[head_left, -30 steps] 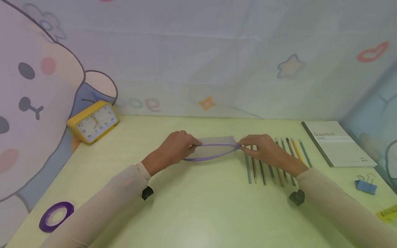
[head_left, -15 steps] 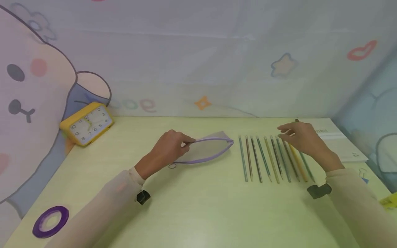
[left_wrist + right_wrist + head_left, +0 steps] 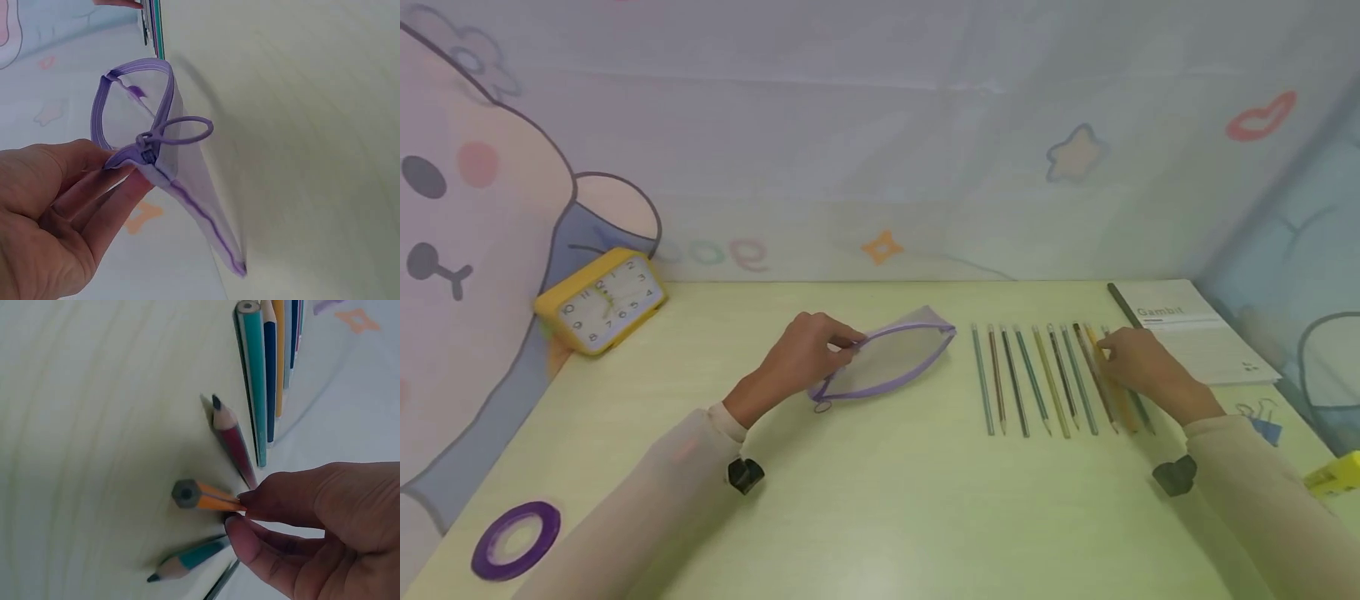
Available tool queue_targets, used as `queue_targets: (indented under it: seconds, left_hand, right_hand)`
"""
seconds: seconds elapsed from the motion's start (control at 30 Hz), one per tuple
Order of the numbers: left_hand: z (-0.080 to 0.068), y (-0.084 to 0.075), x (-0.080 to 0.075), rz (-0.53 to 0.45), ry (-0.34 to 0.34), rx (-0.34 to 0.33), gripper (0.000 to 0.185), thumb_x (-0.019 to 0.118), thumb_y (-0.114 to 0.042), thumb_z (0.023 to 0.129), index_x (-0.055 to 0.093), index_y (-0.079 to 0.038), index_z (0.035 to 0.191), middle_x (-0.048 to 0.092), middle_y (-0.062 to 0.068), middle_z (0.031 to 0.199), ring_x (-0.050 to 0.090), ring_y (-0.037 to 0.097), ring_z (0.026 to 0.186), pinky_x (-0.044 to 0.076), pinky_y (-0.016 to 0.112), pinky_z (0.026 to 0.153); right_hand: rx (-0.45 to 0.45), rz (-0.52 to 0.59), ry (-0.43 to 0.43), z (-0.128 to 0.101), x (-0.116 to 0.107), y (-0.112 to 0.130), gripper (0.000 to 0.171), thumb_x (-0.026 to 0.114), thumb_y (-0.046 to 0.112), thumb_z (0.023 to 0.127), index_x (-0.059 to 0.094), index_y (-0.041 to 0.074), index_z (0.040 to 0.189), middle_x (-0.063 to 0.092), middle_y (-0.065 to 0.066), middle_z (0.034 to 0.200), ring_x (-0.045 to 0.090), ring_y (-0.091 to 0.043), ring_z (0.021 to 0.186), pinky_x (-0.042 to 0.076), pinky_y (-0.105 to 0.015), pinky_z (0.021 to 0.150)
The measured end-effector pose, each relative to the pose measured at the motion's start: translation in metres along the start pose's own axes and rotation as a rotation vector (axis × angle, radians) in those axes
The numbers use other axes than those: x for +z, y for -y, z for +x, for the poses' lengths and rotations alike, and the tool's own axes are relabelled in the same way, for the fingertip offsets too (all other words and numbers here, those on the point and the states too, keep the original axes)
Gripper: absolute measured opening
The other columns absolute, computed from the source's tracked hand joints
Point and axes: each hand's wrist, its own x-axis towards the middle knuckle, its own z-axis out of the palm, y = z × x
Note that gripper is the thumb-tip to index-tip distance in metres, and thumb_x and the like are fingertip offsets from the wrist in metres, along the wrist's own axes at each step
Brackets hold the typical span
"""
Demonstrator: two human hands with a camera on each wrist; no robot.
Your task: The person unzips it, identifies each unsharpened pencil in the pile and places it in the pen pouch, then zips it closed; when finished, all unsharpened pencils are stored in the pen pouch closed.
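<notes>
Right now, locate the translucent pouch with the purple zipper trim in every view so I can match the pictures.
Head: the translucent purple-trimmed zip pouch lies mid-table, its left end in the left hand, left of the pencil row.
Left wrist: pouch fills the centre, mouth gaping, pinched at its zipper end.
Right wrist: only a purple scrap at the top right edge; cannot tell.
Shared landmark: the pencil row.

Pale beige long sleeves [image 3: 647, 492], small black wrist-mounted cameras [image 3: 745, 474], bare hands

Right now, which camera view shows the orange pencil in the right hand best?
The right wrist view: the orange pencil is close, its end pinched by the right hand. The head view shows it small, half hidden behind that hand. The left wrist view shows only distant pencil ends.
</notes>
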Motion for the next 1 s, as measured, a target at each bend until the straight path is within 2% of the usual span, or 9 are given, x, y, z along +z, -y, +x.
queue_targets:
  seconds: [0.2, 0.33, 0.43, 0.5, 0.63, 0.7, 0.83, 0.9, 1.0]
  left_hand:
    - [0.002, 0.003, 0.000, -0.082, 0.012, -0.036, 0.027, 0.066, -0.007, 0.093, 0.076, -0.005, 0.118, 0.077, 0.017, 0.107, 0.061, 0.009, 0.048, 0.046, 0.022, 0.049]
    - [0.003, 0.004, 0.001, -0.104, 0.024, -0.066, 0.028, 0.065, -0.007, 0.093, 0.075, -0.005, 0.120, 0.077, 0.018, 0.109, 0.071, 0.013, 0.057, 0.054, 0.024, 0.054]
    - [0.004, 0.004, 0.002, -0.097, 0.025, -0.076, 0.028, 0.065, -0.007, 0.094, 0.075, -0.005, 0.120, 0.077, 0.017, 0.109, 0.072, 0.013, 0.059, 0.055, 0.024, 0.055]
    - [0.004, 0.003, 0.003, -0.090, 0.021, -0.080, 0.028, 0.066, -0.007, 0.094, 0.075, -0.005, 0.120, 0.077, 0.017, 0.109, 0.072, 0.014, 0.060, 0.055, 0.024, 0.055]
    - [0.005, 0.000, 0.005, -0.082, 0.004, -0.089, 0.028, 0.065, -0.006, 0.093, 0.075, -0.004, 0.119, 0.077, 0.017, 0.108, 0.073, 0.014, 0.062, 0.053, 0.022, 0.053]
    - [0.006, -0.002, 0.006, -0.077, -0.002, -0.094, 0.028, 0.065, -0.005, 0.093, 0.076, -0.004, 0.118, 0.077, 0.017, 0.108, 0.072, 0.013, 0.060, 0.050, 0.021, 0.051]
    - [0.006, -0.006, 0.007, -0.073, -0.023, -0.099, 0.029, 0.063, -0.004, 0.092, 0.076, -0.004, 0.118, 0.077, 0.017, 0.106, 0.068, 0.010, 0.053, 0.045, 0.021, 0.047]
    - [0.005, -0.009, 0.006, -0.084, -0.029, -0.104, 0.030, 0.063, -0.004, 0.091, 0.075, -0.003, 0.118, 0.077, 0.017, 0.106, 0.069, 0.011, 0.055, 0.046, 0.021, 0.047]
    - [0.004, -0.014, 0.006, -0.096, -0.018, -0.113, 0.031, 0.061, -0.004, 0.091, 0.075, -0.002, 0.119, 0.077, 0.017, 0.107, 0.074, 0.015, 0.065, 0.049, 0.021, 0.049]
  right_hand:
    - [0.005, -0.038, -0.001, 0.002, 0.001, 0.004, 0.039, 0.051, 0.004, 0.095, 0.059, -0.022, 0.123, 0.058, -0.042, 0.126, 0.068, -0.044, 0.095, 0.053, -0.059, 0.090]
    - [0.026, -0.022, 0.016, 0.001, -0.001, 0.007, 0.042, 0.052, 0.005, 0.096, 0.055, -0.024, 0.126, 0.052, -0.045, 0.130, 0.072, -0.038, 0.086, 0.052, -0.060, 0.092]
    - [0.058, 0.037, 0.034, 0.001, -0.003, 0.008, 0.047, 0.053, 0.005, 0.094, 0.050, -0.026, 0.128, 0.052, -0.047, 0.129, 0.068, -0.029, 0.069, 0.057, -0.051, 0.077]
    - [0.083, 0.081, 0.037, 0.001, -0.006, 0.008, 0.047, 0.053, 0.004, 0.090, 0.051, -0.026, 0.127, 0.064, -0.041, 0.112, 0.063, -0.025, 0.065, 0.054, -0.042, 0.064]
    - [0.094, 0.174, -0.008, 0.002, -0.025, 0.016, 0.057, 0.056, 0.009, 0.093, 0.043, -0.020, 0.141, 0.069, -0.035, 0.107, 0.070, -0.026, 0.066, 0.053, -0.039, 0.061]
    - [0.078, 0.243, -0.062, 0.000, -0.038, 0.027, 0.065, 0.058, 0.017, 0.098, 0.033, -0.012, 0.151, 0.069, -0.031, 0.114, 0.075, -0.022, 0.074, 0.056, -0.039, 0.070]
    - [-0.005, 0.504, -0.100, -0.007, -0.059, 0.069, 0.063, 0.061, 0.029, 0.101, 0.037, 0.011, 0.157, 0.064, -0.023, 0.129, 0.073, -0.008, 0.087, 0.056, -0.033, 0.086]
    - [-0.054, 0.647, -0.020, -0.012, -0.061, 0.096, 0.060, 0.062, 0.031, 0.101, 0.041, 0.019, 0.156, 0.062, -0.014, 0.133, 0.070, -0.007, 0.100, 0.053, -0.032, 0.095]
    - [-0.086, 0.836, 0.193, -0.017, -0.048, 0.135, 0.059, 0.065, 0.030, 0.099, 0.045, 0.021, 0.154, 0.061, -0.012, 0.136, 0.064, -0.020, 0.118, 0.046, -0.045, 0.109]
